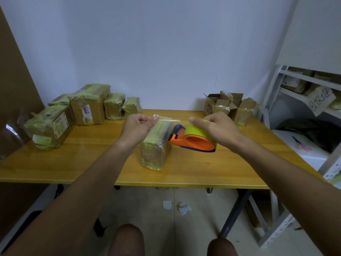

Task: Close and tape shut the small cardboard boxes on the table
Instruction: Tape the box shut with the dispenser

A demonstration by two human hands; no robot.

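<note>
Parcel-packing room: taped parcels (86, 108), storage shelving (306, 84).

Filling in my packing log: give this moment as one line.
left hand: pinches tape end | right hand: grips tape dispenser | taped box: on table

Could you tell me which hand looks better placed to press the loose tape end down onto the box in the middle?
Probably the left hand: it pinches the tape end right above the box, while the right hand is occupied holding the dispenser.
</note>
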